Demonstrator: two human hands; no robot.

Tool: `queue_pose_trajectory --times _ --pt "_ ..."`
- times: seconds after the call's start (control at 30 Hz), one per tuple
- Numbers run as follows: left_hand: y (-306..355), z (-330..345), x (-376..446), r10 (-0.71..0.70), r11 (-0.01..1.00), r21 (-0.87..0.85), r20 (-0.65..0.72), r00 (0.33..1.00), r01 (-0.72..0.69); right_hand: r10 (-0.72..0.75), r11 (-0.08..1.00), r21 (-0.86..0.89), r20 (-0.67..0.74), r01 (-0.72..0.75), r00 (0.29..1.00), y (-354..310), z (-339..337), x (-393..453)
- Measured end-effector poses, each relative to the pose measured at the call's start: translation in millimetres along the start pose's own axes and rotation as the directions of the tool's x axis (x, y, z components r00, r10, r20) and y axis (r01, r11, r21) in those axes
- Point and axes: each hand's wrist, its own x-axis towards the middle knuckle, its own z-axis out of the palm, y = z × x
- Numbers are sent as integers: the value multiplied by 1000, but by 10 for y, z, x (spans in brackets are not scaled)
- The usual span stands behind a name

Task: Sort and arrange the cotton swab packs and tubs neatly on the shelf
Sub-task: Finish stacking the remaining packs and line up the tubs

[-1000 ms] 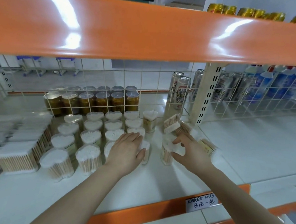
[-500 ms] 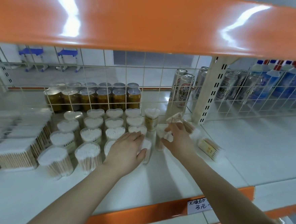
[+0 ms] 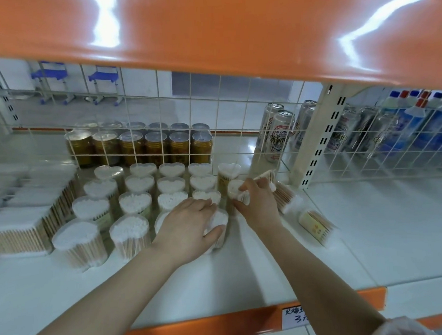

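Several heart-shaped clear tubs of cotton swabs point(image 3: 135, 203) stand in rows on the white shelf point(image 3: 248, 275). My left hand point(image 3: 190, 227) rests over the front right tub point(image 3: 218, 226) of the block, thumb against its side. My right hand point(image 3: 257, 202) grips another swab tub point(image 3: 236, 189) upright, just behind that one, at the right end of the rows. Flat packs of swabs point(image 3: 17, 231) are stacked at the left. Loose swab packs point(image 3: 315, 224) lie tipped over to the right of my right hand.
A wire grid point(image 3: 144, 136) backs the shelf, with gold-lidded jars point(image 3: 132, 147) and drink cans point(image 3: 277, 134) behind it. A cream upright post point(image 3: 317, 145) stands right of the tubs. The orange upper shelf point(image 3: 205, 32) hangs overhead. A price tag point(image 3: 295, 317) sits on the front edge.
My right hand has carried a swab tub from the front of the shelf back and leftward, up against the right end of the rows. My left hand has stayed on the front tub.
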Motion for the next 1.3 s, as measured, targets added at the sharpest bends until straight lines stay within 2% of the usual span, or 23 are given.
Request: queue_pose_trajectory --times 0.1,0.33,0.53,0.67,0.87,0.97,1.1,1.3 --pt "37 -34 -2 -10 997 -74 44 999 13 1 1000 -15 1 -1 1000 -15 8 35" --pt "-10 35 16 -5 1000 -1 -20 1000 5 4 1000 -7 12 -4 1000 -29 34 102" --pt "1 15 0 -6 998 -56 34 999 8 -4 1000 -19 29 5 1000 -31 18 102" --pt "17 2 18 13 1000 26 0 1000 -13 2 998 -56 44 0 999 47 -93 53" --pt "203 -61 82 48 999 -6 -79 996 -49 29 997 -74 43 -26 999 289 -303 -143" --pt "320 -18 122 84 995 -39 -73 994 -87 29 992 -128 52 -22 998 378 -454 -244" --pt "474 28 141 133 988 -77 -4 991 -133 112 982 -152 -5 -111 994 567 -624 -358" --pt "701 61 133 191 975 -113 -20 981 -192 250 940 -231 -38 -252 967 884 -845 -522"
